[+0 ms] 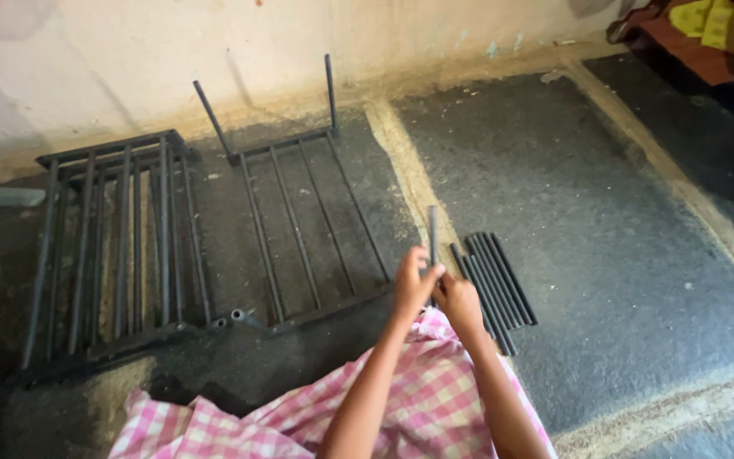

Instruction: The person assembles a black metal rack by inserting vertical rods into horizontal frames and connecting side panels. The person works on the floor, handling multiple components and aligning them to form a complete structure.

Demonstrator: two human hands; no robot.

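Note:
My left hand [414, 280] and my right hand [459, 300] are together in front of me, both closed on one dark metal rod [433, 231] that points up and away from me. Just right of my hands, several more dark rods [496, 285] lie side by side on the floor. A dark metal rack frame [303, 217] with two upright posts lies flat beyond my hands. A stack of similar frames [116, 246] lies to its left.
A pink and white checked cloth [316, 408] covers my lap at the bottom. The grey stone floor [605, 238] runs to a pale wall [214, 51] at the back. Brown furniture with a yellow cloth [715, 25] stands at the top right.

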